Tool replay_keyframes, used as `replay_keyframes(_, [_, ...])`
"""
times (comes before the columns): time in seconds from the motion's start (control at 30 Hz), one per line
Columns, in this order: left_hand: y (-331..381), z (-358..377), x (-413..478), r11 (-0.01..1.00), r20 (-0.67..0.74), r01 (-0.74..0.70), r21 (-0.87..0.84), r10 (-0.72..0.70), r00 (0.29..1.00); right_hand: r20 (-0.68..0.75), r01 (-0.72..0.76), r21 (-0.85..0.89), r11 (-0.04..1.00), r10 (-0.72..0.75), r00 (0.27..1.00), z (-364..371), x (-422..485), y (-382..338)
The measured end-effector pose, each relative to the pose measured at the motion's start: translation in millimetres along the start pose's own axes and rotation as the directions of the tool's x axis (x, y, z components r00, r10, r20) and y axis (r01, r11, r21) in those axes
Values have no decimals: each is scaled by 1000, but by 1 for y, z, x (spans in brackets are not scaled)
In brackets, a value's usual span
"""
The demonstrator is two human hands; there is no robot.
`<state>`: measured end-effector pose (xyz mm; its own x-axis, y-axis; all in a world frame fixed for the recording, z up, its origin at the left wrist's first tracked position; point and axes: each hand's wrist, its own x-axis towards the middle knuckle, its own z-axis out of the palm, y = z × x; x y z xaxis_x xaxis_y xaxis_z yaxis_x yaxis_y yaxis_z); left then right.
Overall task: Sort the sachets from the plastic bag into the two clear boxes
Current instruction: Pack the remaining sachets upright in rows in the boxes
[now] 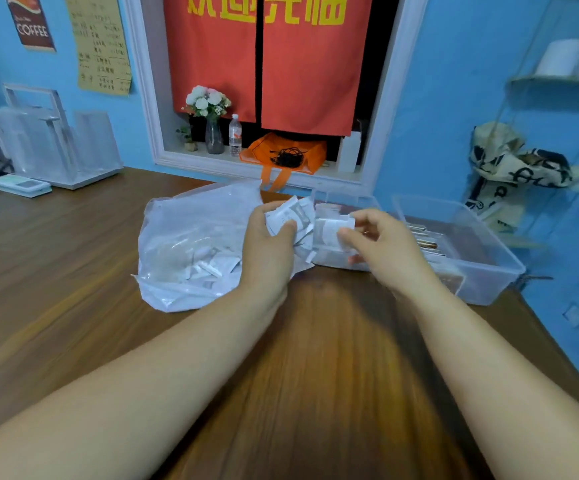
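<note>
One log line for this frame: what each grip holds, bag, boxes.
left grip holds sachet bunch | right grip pinches one white sachet | plastic bag holds more sachets | right clear box holds brown sachets

Red curtain [281,64] at twelve o'clock; flower vase [214,133], water bottle [235,135] and orange bag [283,152] beneath it; acrylic rack [52,147] at ten o'clock.
</note>
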<state>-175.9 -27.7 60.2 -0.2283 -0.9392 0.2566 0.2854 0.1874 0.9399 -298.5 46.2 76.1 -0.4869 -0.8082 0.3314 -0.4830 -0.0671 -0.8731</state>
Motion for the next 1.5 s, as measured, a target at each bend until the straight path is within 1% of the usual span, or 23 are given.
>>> replay_keyframes(0.07, [-6, 23, -15, 1000, 126, 29, -3, -28, 992, -25, 1, -128, 992, -4, 1000, -17, -13, 11])
replay_keyframes(0.13, [-16, 40, -25, 997, 211, 79, -2, -76, 975, -70, -44, -188, 981, 31, 997, -30, -25, 27])
replay_keyframes(0.2, [-26, 50, -32, 988, 270, 154, -6, -147, 952, -113, -122, -225, 967, 98, 989, -39, -35, 44])
replay_keyframes(0.23, [-30, 53, -35, 982, 297, 188, 1, -180, 938, -117, -162, -223, 961, 139, 983, -42, -39, 51])
replay_keyframes(0.33, [-41, 54, -37, 970, 365, 237, 56, -240, 900, -52, -234, -129, 964, 229, 972, -42, -44, 61])
replay_keyframes(0.47, [-47, 51, -34, 956, 488, 282, 77, -282, 826, -53, -223, -84, 971, 219, 974, -41, -46, 70])
replay_keyframes(0.53, [-49, 49, -32, 966, 554, 224, 132, -260, 791, -69, -203, -66, 977, 199, 978, -41, -46, 73])
replay_keyframes(0.6, [-49, 45, -32, 970, 615, 105, 218, -220, 757, -52, -186, -72, 980, 183, 982, -43, -45, 74])
replay_keyframes(0.73, [-56, 40, -27, 909, 664, -128, 398, -189, 724, 28, -142, -252, 957, 154, 988, -45, -48, 75])
replay_keyframes(0.8, [-56, 39, -27, 879, 678, -185, 440, -190, 710, 20, -105, -301, 948, 116, 993, -47, -48, 74])
replay_keyframes(0.87, [-57, 39, -29, 857, 684, -223, 465, -188, 705, -16, -83, -335, 939, 83, 996, -50, -48, 73])
replay_keyframes(0.97, [-58, 40, -28, 838, 681, -242, 490, -195, 706, -10, -95, -352, 931, 98, 995, -54, -49, 71])
replay_keyframes(1.13, [-58, 40, -27, 823, 670, -254, 508, -193, 717, 38, -114, -290, 950, 131, 991, -56, -51, 70])
replay_keyframes(1.2, [-58, 40, -27, 822, 679, -254, 510, -204, 705, 47, -125, -242, 962, 141, 989, -56, -51, 68])
replay_keyframes(1.3, [-57, 40, -28, 818, 692, -255, 515, -221, 687, 62, -117, -109, 987, 124, 990, -53, -52, 65])
replay_keyframes(1.33, [-57, 41, -28, 820, 695, -253, 514, -225, 683, 72, -119, -102, 988, 127, 989, -53, -53, 65])
replay_keyframes(1.43, [-57, 42, -29, 816, 693, -251, 520, -231, 683, 102, -117, -252, 960, 147, 984, -53, -53, 66])
replay_keyframes(1.5, [-57, 42, -30, 813, 683, -256, 523, -221, 696, 92, -123, -265, 956, 152, 984, -55, -53, 67])
